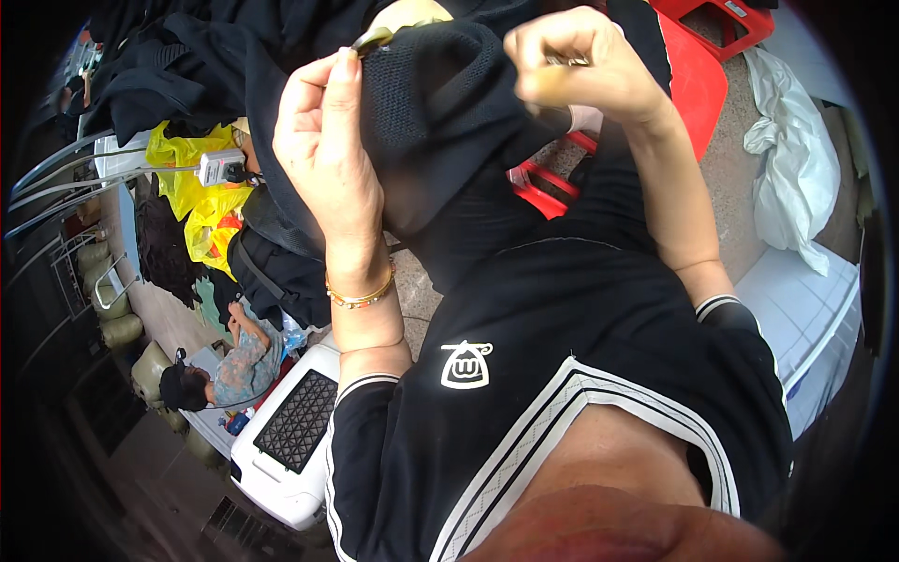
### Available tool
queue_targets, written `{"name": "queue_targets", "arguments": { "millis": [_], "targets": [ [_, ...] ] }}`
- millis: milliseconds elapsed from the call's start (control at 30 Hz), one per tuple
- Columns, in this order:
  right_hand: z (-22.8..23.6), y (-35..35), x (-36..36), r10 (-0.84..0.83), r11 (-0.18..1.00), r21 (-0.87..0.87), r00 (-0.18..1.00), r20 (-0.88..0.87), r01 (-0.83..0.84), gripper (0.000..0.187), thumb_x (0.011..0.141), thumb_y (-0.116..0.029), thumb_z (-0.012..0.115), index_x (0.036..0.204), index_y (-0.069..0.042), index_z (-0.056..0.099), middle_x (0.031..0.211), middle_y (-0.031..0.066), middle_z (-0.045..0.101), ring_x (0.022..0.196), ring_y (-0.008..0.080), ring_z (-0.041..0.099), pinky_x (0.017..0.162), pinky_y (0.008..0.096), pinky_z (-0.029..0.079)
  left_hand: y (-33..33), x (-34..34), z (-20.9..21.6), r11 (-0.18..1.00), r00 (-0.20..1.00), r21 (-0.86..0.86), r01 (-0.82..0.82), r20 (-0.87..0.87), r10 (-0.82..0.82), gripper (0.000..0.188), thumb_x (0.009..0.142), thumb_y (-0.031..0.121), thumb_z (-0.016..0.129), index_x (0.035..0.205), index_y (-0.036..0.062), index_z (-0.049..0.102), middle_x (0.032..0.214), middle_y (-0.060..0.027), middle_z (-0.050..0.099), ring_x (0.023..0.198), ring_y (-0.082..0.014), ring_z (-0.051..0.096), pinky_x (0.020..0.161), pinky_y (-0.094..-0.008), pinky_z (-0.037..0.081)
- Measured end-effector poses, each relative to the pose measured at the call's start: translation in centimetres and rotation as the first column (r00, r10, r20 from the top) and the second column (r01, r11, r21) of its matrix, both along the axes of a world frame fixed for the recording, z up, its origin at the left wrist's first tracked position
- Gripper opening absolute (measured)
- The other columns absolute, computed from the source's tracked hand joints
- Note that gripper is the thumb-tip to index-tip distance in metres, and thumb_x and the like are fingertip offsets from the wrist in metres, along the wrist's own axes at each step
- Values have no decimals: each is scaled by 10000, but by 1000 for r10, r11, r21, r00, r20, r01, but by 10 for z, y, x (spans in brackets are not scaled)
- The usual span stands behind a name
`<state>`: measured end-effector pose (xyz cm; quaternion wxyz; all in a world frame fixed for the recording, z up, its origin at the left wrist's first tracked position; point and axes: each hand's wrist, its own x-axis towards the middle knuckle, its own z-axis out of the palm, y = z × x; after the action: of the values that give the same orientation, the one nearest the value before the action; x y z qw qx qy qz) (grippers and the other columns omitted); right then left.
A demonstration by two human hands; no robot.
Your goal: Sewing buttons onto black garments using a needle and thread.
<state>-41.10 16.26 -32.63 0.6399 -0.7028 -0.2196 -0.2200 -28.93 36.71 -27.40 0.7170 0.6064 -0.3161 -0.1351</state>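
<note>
Out front, the cloth [398, 103] is best held taut where its edge is pinched by the left hand [328, 155], the right hand [604, 70] curled up, contents unclear tbh.

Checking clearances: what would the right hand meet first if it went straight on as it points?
The right hand would probably meet the black mesh fabric first, though depth is unclear.

Fisheye head view. Light diffuse, bright across centre; source possibly overhead. White bag [796, 164] pale, nearly washed out on lit folds. Right hand [590, 75] smeared by motion; left hand [325, 140] sharper. Black fabric [398, 108] deeply toned, fold detail partly lost. Background [154, 459] at lower left dim, soft. Straight edges bowed; corners black.
</note>
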Motion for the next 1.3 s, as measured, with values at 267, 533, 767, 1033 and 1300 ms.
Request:
{"name": "queue_targets", "arguments": {
  "millis": [267, 533, 767, 1033, 1300],
  "targets": [
    [41, 42, 20, -96, 971, 163, 905, -414, 178, 306, 907, -24, 706, 1198, 25, 622, 971, -4, 625, 908, 77, 582, 836, 226, 482, -3, 8, 11, 989, 993, 143, 43, 100, -57, 241, 1005, 118, 560, 1141, -39, 682, 1088, -93, 709, 998, -128, 650, 945, -229, 461],
    [42, 30, 9, -230, 936, 195, 930, -288, 292, 196, 900, 17, 706, 1092, 38, 671, 983, 19, 688, 883, 66, 613, 780, 212, 494, 43, 64, 72, 765, 856, 644, 18, 385, -344, 367, 1047, 254, 494, 1173, -34, 682, 1116, -57, 693, 996, -114, 624, 923, -235, 435],
    [28, 22, 23, -126, 759, 630, 914, 386, -162, 147, 892, -96, 744, 1008, -42, 671, 788, -37, 629, 642, 42, 538, 636, 171, 413, 46, 83, 55, 826, 806, 548, 133, 424, -412, 386, 1034, 311, 530, 1083, -37, 690, 1028, -77, 712, 1008, -161, 638, 964, -301, 452],
    [52, 17, -15, -391, 745, 420, 850, -353, 518, 137, 915, -176, 730, 950, -62, 664, 680, -89, 515, 531, 5, 412, 498, 166, 289, 73, 49, 120, 892, 930, 355, 280, 131, -344, 200, 975, 144, 574, 1103, -2, 626, 969, -11, 632, 906, -74, 591, 849, -206, 436],
    [43, 4, -26, -341, 825, 275, 823, -454, 494, 110, 900, -111, 718, 883, -20, 661, 778, -25, 608, 695, 58, 553, 630, 207, 436, 82, -25, 90, 867, 955, 497, 28, 243, -170, 264, 945, 45, 627, 1208, 30, 645, 877, 49, 538, 817, -25, 494, 756, -167, 379]
  ]
}}
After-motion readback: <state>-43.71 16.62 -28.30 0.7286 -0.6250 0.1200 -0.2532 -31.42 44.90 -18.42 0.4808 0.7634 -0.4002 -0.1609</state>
